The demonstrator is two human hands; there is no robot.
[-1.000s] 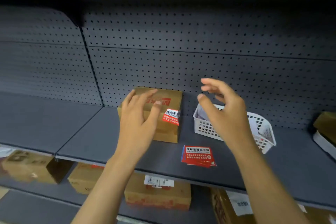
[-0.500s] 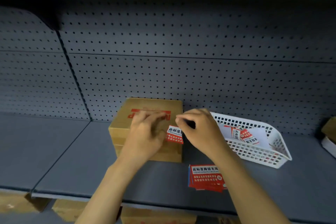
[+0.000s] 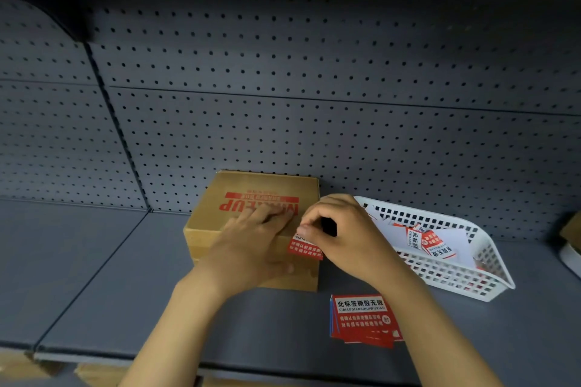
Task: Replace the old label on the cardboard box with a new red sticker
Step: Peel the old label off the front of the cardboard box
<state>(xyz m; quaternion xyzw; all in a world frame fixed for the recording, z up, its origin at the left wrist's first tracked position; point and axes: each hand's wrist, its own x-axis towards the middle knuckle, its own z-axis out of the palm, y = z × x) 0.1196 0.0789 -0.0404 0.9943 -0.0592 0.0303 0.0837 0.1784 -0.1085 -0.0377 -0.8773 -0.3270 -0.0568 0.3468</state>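
Brown corrugated cardboard box (image 3: 251, 214), squat and square with red print across its lid, is sitting on the dark grey metal shelf (image 3: 94, 276), its back close to the grey perforated back panel (image 3: 314, 119). The left hand (image 3: 251, 248) is lying flat on the box, fingers spread forward over the red print and the thumb hanging down the front face, pressing the box in place rather than gripping anything. The right hand (image 3: 342, 236) is hovering at the box's front right corner, with thumb and forefinger narrowed into a pinch at the upper edge of the old red and white label (image 3: 306, 248). That label is sitting folded over the top front edge of the box, its white strip on the lid side and its red part lying on the front face. Whether the fingertips are already lifting the label edge or only touching it cannot be told, as the hand is covering that spot.

Just in front of the box, to the right, a small stack of new red rectangular stickers (image 3: 363, 319) with white lettering is lying flat on the shelf, apart from both hands. Behind the right hand, a white perforated plastic basket (image 3: 465, 280) is resting on the shelf, holding several loose red and white label scraps (image 3: 435, 243) and white paper.
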